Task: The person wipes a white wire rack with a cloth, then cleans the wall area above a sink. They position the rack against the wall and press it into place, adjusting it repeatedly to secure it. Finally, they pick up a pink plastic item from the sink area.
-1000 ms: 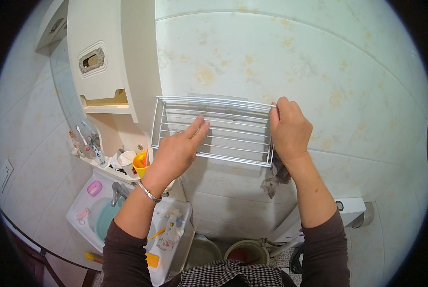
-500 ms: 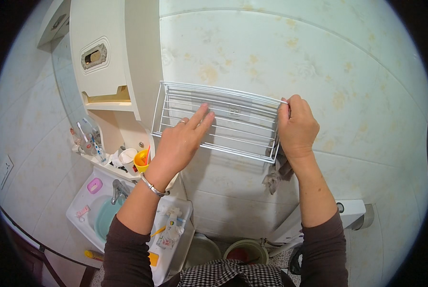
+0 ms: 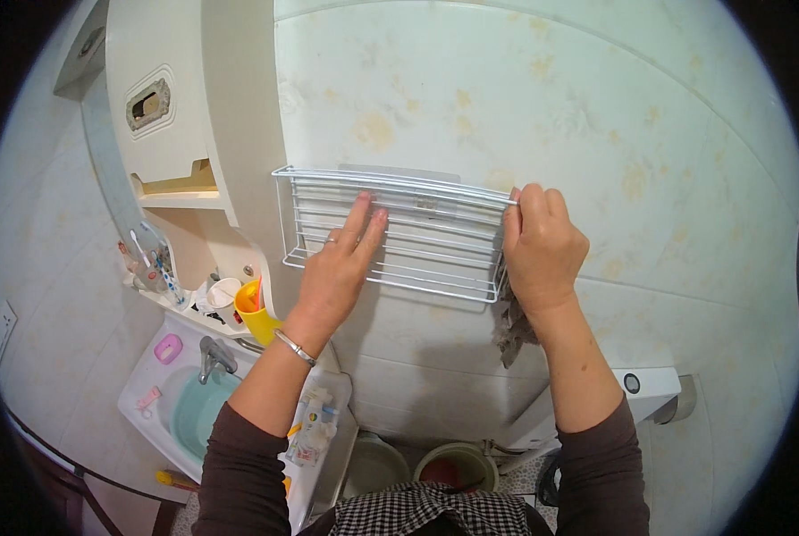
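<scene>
A white wire rack (image 3: 435, 284) stands against the tiled wall, slightly tilted, its right end lower. My right hand (image 3: 547, 246) is closed round the rack's upper right corner. A crumpled grey cloth (image 3: 514, 335) hangs just below that hand; whether the hand also holds it is hidden. My left hand (image 3: 332, 277) lies against the rack's front wires, two fingers stretched upward and apart. Its thumb is out of sight. Behind the rack's top edge a clear plate (image 3: 399, 172) shows on the wall.
At left are a cream cabinet (image 3: 163, 58), a yellow cup (image 3: 258, 326) on its shelf, and a white sink (image 3: 140, 384) with a turquoise basin (image 3: 189, 411) in it. Below stands a bucket (image 3: 484, 456). A white toilet tank (image 3: 654, 384) is at lower right.
The rack's left end has come down a little and its front face has turned more upright. Both hands have stayed on it. The clear plate now shows above the rack's top edge.
</scene>
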Demonstrator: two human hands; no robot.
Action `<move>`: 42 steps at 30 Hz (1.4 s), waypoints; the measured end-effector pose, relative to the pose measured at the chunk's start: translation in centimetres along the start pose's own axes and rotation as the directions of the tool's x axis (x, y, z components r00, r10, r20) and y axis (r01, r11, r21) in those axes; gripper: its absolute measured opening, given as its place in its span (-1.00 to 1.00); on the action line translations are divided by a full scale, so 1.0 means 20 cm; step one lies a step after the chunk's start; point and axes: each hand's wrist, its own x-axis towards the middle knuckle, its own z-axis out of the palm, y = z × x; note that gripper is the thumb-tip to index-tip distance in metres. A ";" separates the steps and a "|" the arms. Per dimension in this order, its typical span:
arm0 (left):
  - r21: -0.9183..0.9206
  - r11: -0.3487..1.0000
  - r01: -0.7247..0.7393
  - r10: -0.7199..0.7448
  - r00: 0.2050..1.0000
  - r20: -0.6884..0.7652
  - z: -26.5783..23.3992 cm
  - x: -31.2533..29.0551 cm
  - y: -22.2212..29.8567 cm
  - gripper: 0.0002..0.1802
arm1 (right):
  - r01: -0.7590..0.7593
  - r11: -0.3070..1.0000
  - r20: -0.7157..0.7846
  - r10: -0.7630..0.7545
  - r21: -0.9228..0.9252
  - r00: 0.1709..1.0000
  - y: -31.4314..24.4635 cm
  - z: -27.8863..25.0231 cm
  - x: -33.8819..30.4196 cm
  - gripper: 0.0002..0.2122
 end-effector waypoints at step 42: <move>-0.017 1.000 0.019 -0.011 0.920 0.393 -0.33 0.05 0.04 -0.16 | 0.104 0.991 0.490 -0.131 0.084 0.862 0.09 -0.12 0.22 -0.79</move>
